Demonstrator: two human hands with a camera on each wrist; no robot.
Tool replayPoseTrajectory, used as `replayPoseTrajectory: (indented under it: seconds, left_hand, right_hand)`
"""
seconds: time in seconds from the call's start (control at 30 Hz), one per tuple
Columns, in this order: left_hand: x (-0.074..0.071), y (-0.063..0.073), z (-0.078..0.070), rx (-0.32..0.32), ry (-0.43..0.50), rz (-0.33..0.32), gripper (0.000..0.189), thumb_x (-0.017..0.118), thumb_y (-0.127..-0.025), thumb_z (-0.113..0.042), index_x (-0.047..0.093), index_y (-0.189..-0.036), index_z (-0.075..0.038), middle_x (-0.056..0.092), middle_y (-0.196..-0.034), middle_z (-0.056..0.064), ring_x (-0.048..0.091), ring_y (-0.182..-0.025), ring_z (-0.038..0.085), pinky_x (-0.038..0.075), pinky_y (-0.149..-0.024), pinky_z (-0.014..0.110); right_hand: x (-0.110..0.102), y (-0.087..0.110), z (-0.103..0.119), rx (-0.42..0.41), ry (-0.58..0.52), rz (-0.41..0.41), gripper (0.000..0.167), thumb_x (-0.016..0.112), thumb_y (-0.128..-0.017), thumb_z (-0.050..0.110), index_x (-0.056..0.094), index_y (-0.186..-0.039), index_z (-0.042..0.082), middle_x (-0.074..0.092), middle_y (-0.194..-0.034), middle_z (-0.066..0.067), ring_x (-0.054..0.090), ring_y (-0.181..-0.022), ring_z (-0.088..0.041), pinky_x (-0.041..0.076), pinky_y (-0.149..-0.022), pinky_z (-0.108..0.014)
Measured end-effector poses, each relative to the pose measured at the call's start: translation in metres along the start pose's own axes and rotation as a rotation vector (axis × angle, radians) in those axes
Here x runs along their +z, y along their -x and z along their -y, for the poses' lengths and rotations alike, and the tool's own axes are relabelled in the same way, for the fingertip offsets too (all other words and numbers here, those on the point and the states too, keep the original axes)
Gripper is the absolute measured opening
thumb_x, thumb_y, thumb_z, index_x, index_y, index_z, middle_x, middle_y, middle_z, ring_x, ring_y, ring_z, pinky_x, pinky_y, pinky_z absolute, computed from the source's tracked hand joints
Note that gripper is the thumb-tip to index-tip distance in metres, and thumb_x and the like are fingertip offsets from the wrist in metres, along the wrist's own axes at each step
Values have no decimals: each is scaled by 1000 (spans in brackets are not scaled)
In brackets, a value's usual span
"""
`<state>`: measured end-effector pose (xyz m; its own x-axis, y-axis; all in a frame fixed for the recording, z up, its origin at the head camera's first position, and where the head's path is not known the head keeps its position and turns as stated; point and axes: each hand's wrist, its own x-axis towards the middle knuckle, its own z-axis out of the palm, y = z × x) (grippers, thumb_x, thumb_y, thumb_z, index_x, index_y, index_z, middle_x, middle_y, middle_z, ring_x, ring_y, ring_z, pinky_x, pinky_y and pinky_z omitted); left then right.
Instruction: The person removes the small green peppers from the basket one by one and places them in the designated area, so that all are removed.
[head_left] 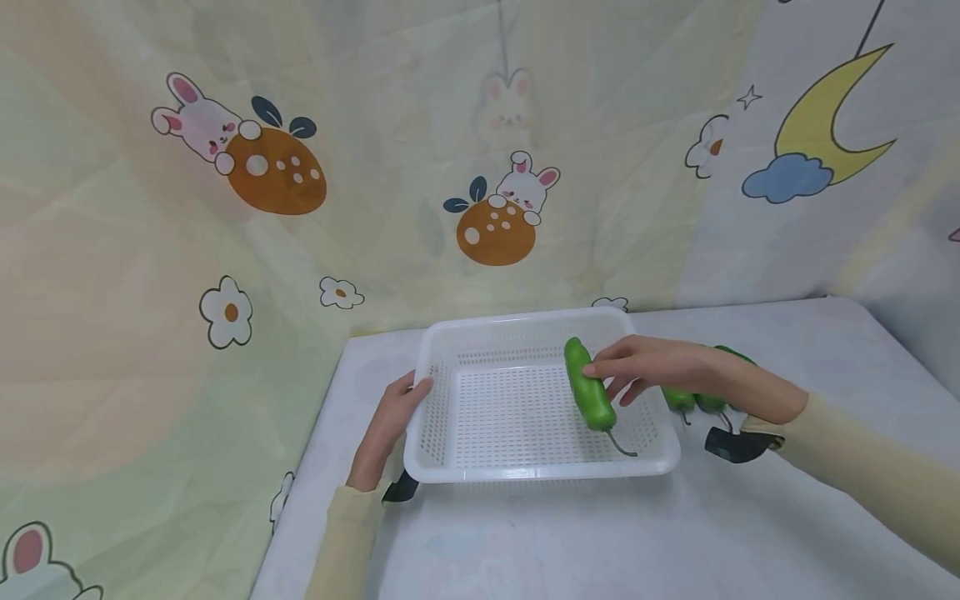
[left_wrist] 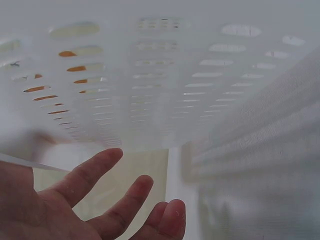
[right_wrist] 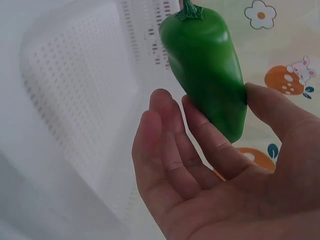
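A white plastic basket (head_left: 517, 475) with slotted sides is in the middle of the head view. My left hand (head_left: 390, 421) holds its left rim, thumb over the edge; the left wrist view shows the other fingers (left_wrist: 132, 200) loosely bent beside the slotted wall. Over the right part of the basket, my right hand (head_left: 637, 367) pinches a green chili pepper (head_left: 588, 387) between thumb and fingers. Its thin stem points towards me in the head view. Up close, the right wrist view shows the glossy pepper (right_wrist: 207, 65) with the remaining fingers curved below it.
More green peppers (head_left: 678, 400) lie on the white table (head_left: 570, 542) right of the basket, partly behind my right forearm. A patterned cloth (head_left: 390, 208) with rabbits and flowers hangs at the back and left. Dark straps with devices (head_left: 738, 446) sit at the wrists.
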<state>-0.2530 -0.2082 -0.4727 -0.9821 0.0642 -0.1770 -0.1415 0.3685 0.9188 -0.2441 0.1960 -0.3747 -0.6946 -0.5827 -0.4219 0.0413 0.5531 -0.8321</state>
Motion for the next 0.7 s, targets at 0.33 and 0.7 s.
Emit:
replayPoseTrajectory:
  seconds: [0.33, 0.7]
  left_hand:
    - [0, -2, 0, -2, 0, 9, 47, 52, -102, -46, 53, -145, -24, 69, -125, 14, 73, -96, 24, 63, -79, 37]
    - [0, -3, 0, -3, 1, 13, 47, 52, -103, -44, 53, -145, -23, 69, -124, 14, 73, -95, 23, 62, -77, 35]
  right_hand:
    - [-17, 21, -14, 18, -31, 9, 38, 53, -104, 38, 66, -129, 13, 67, -125, -8, 68, -110, -26, 58, -94, -39]
    - [-34, 43, -22, 20, -73, 29, 41, 46, -107, 34, 61, -132, 5, 69, -123, -13, 68, -111, -31, 57, -97, -44]
